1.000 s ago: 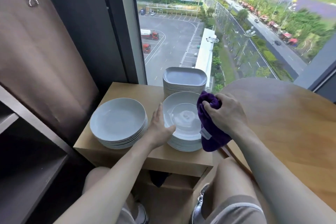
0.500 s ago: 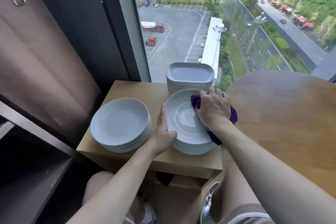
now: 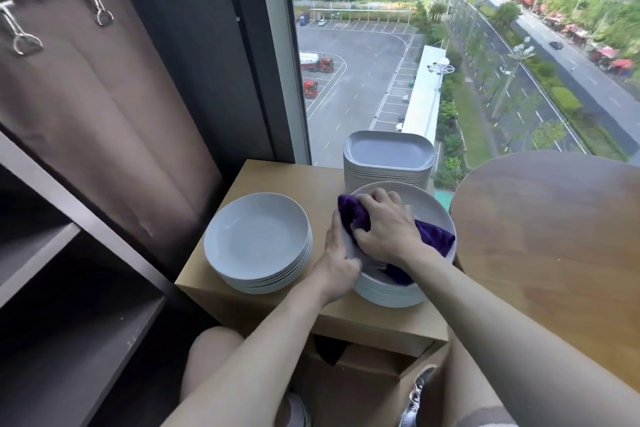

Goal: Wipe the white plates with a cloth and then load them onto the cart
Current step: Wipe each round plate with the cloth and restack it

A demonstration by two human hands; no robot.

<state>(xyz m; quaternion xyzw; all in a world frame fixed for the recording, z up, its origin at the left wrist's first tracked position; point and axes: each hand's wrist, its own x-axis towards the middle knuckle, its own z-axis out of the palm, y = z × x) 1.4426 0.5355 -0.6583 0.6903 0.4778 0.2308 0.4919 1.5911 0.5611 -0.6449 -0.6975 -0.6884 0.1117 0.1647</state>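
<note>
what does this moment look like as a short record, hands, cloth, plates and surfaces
right hand: grips the purple cloth, pressing it into the top white round plate of the right stack
left hand: holds that plate's left rim
left stack: white round plates, untouched, beside the right stack
rear stack: white rounded-square plates behind the right stack
support: small light wooden table; round wooden table to its right

Left stack (image 3: 256,239) beside right stack (image 3: 388,293) (third stack (image 3: 388,156) behind, perhaps touching).
</note>
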